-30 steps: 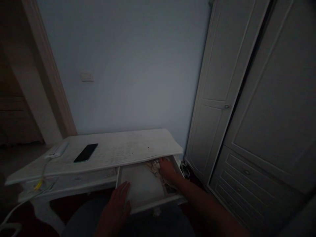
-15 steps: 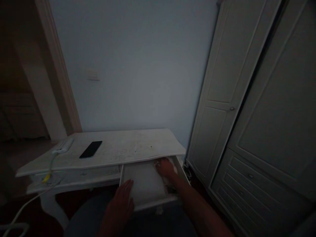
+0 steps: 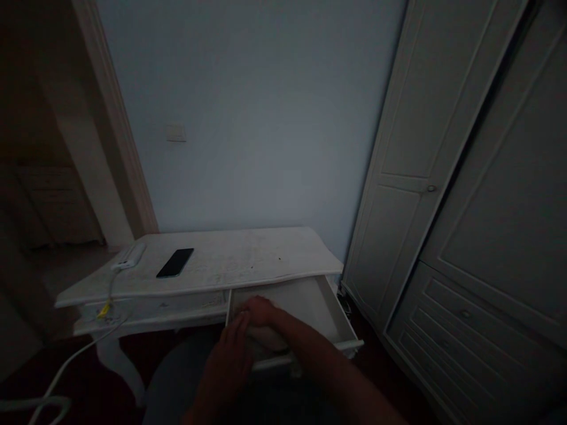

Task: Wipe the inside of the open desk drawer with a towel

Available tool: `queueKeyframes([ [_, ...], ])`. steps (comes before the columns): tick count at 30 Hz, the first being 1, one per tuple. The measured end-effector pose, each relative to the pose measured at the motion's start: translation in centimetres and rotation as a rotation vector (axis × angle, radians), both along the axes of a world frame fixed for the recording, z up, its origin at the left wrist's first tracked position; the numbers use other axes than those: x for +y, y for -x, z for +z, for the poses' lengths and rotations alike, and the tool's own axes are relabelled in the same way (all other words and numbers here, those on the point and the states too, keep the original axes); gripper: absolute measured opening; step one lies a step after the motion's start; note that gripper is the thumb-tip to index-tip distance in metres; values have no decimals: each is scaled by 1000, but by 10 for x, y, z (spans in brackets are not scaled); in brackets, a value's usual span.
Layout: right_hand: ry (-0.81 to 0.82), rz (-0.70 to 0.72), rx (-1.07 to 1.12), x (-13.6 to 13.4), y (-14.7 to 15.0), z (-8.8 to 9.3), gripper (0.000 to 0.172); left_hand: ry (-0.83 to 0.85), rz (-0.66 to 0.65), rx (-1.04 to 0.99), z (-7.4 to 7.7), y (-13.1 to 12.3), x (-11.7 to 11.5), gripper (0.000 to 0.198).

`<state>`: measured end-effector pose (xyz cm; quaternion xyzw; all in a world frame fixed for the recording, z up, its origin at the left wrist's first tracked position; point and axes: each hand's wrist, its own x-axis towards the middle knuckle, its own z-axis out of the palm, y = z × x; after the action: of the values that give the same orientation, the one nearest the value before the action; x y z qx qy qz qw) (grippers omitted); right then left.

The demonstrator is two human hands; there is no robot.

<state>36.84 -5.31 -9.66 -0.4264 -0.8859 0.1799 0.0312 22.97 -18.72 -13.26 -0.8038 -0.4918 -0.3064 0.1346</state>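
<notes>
A white drawer [image 3: 316,301] is pulled out from the right half of a white desk [image 3: 230,260]. Reaching into its left side, my right hand [image 3: 259,311] is closed, its fingertips hidden. Under that hand and wrist lies a pale, soft piece that looks like a cloth [image 3: 268,338]. My left hand [image 3: 233,342] is at the drawer's left front corner, close against my right hand. Its fingers are stretched out, and nothing shows in them. The dim light blurs where the two hands meet.
A black phone [image 3: 176,262] lies on the desktop, with a white power strip [image 3: 129,257] to its left. A cable with a yellow tag [image 3: 104,310] hangs over the desk's left front. A wardrobe [image 3: 407,236] stands at the right.
My right hand has moved from the drawer's right rear to its left side, the pale cloth with it. My left hand stays near the left front corner. The view has shifted slightly.
</notes>
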Motion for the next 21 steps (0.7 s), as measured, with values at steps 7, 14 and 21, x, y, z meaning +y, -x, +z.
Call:
queueKeyframes([
  [7,135,345,-6,-41,-74,-3,31,146,22,94,-14,11,1,64],
  [14,64,18,-90,-49,-174,3,85,415,-12,291,3,11,-14,34],
  [21,-150,-408,-83,-22,-190,2,69,392,-11,252,1,10,-21,31],
])
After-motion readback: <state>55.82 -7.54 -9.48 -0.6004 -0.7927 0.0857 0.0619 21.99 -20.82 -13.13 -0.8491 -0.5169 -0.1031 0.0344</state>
